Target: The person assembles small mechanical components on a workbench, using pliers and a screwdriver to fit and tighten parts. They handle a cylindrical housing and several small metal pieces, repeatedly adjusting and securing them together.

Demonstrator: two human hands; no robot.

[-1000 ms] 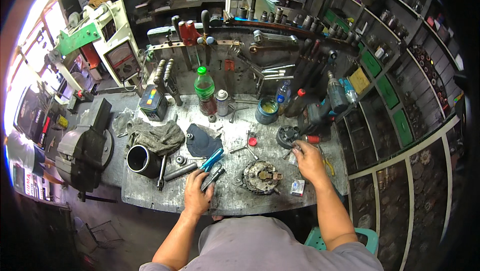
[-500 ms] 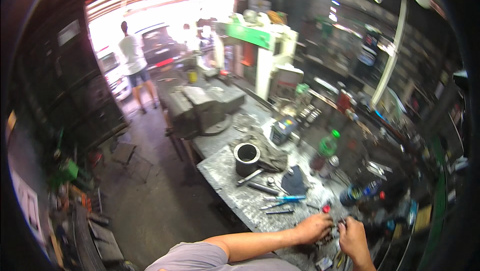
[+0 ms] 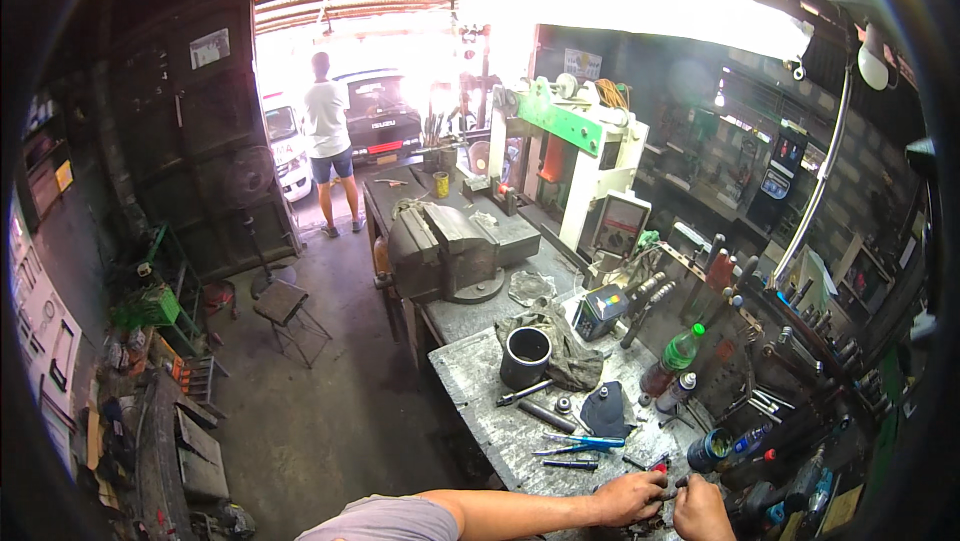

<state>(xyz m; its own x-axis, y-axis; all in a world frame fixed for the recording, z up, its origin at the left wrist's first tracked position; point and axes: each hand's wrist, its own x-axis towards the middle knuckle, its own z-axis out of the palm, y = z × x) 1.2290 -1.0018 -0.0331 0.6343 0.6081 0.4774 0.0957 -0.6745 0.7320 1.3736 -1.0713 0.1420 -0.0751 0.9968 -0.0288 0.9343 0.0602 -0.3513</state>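
Note:
My left hand (image 3: 630, 498) reaches across the near end of the metal workbench (image 3: 470, 374), fingers curled and pinched. Close beside it on the right, my right hand (image 3: 702, 512) is closed, thumb toward the left hand. Whatever small dark thing lies between the fingertips is too hidden to name. Just beyond the left fingers is a small red piece (image 3: 660, 465). Blue-handled pliers (image 3: 595, 442) and a thin black tool (image 3: 571, 464) lie further off. Past them are a dark rod (image 3: 546, 416), a dark cloth (image 3: 604, 409) and an upright thick-walled metal cylinder (image 3: 525, 366).
A large bench vise (image 3: 440, 251) sits toward the far end. Right of the cylinder stand a blue box-shaped device (image 3: 601, 310), a green-capped bottle (image 3: 683, 348) and a spray can (image 3: 677, 391). Behind rises a green-and-white press frame (image 3: 560, 126). A person (image 3: 326, 126) stands at the doorway.
The view has swung up and leftward, so the bench things sit lower and further right in the picture. It is sharper now. My hands stay close together at the bench.

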